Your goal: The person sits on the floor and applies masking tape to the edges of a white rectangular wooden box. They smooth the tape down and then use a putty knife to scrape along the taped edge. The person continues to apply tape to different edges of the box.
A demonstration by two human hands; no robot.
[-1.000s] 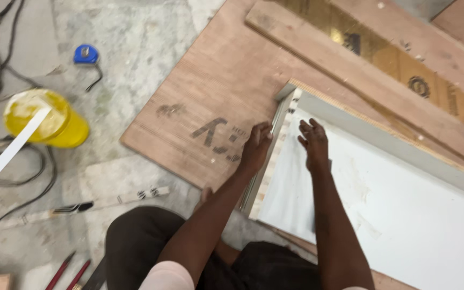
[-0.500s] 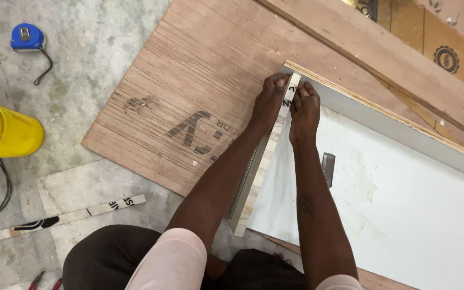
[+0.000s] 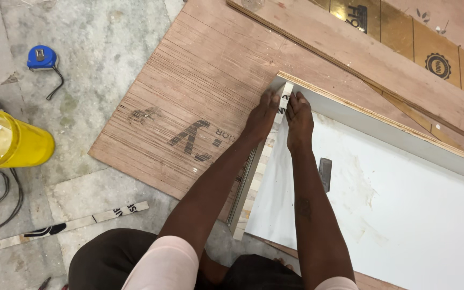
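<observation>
Hands together now at panel corner, up from mid-edge: left hand (image 3: 262, 111) and right hand (image 3: 298, 119), each grip pinching edge strip (image 3: 284, 100) against white panel (image 3: 393, 215); pressing nears strip's end.

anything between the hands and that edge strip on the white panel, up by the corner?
Nothing visible. The left hand and right hand both press directly on the edge strip at the white panel's corner. A small dark tool lies on the panel, beside the right forearm.

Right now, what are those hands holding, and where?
Both the left hand and the right hand pinch the far end of a thin strip along the white board's edge.
</observation>
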